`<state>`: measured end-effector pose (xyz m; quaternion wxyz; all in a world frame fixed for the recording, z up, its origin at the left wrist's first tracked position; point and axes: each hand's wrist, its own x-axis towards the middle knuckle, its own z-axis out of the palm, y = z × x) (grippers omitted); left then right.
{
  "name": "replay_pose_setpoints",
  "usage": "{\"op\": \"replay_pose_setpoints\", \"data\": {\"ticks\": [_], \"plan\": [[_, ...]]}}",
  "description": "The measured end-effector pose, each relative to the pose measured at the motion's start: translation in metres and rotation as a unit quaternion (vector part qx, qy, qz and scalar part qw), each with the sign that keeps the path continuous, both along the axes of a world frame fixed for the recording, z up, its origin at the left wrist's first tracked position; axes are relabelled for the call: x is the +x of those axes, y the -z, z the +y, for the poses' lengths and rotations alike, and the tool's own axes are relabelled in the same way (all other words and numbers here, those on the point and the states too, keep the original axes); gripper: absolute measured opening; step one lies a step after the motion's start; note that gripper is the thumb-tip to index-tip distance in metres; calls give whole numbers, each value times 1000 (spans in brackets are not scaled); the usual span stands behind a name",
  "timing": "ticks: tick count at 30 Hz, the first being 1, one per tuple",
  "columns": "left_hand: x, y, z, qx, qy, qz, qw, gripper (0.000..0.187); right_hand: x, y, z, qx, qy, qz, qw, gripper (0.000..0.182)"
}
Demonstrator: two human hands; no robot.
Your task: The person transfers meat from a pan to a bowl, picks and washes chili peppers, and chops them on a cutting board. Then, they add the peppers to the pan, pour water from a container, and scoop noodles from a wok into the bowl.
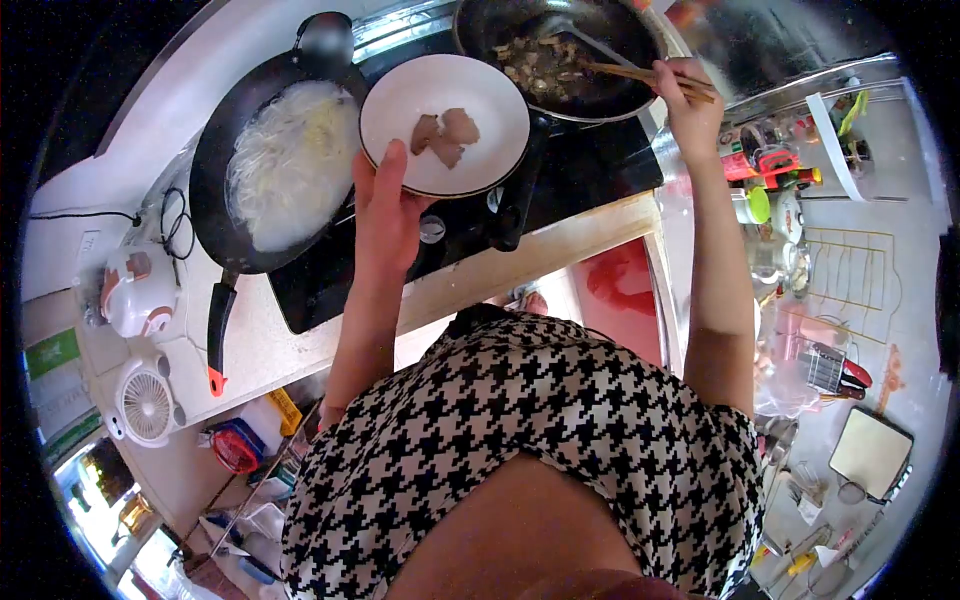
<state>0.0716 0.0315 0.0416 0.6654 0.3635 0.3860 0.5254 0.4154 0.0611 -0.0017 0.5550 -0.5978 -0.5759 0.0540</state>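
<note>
My left hand [387, 205] grips the near rim of a white plate [490, 130] with a dark edge, its thumb over the rim. Several brown pieces of what looks like cooked meat [447, 136] lie on the plate. My right hand [692, 108] is closed around wooden chopsticks [630, 72], their tips reaching into a dark wok [640, 35] at the upper right. In that wok are small browned food bits [540, 68] and a metal spatula [590, 42]. Left of the plate, a black frying pan [210, 190] holds pale noodles in whitish liquid [295, 165].
Under the plate and wok is a black cooktop [600, 165]. The frying pan's handle [220, 335] sticks out toward the counter's front edge. A white fan [147, 400] and a white appliance [140, 290] stand at left. Bottles [795, 178] and a wire rack [845, 280] are at right.
</note>
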Motion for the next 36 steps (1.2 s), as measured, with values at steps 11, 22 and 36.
{"op": "replay_pose_setpoints", "data": {"ticks": [11, 22, 36], "plan": [[2, 2, -4, -1, 0, -2, 1000, 54, -17, 12, 37, -69, 93, -16, 993, 30], [21, 0, -4, 1, -1, 2, 1000, 53, 0, 1, 55, -134, 130, -152, 970, 30], [22, -8, -4, -10, 12, -9, 1000, 51, -30, -7, 42, -65, 41, -232, 970, 19]]}}
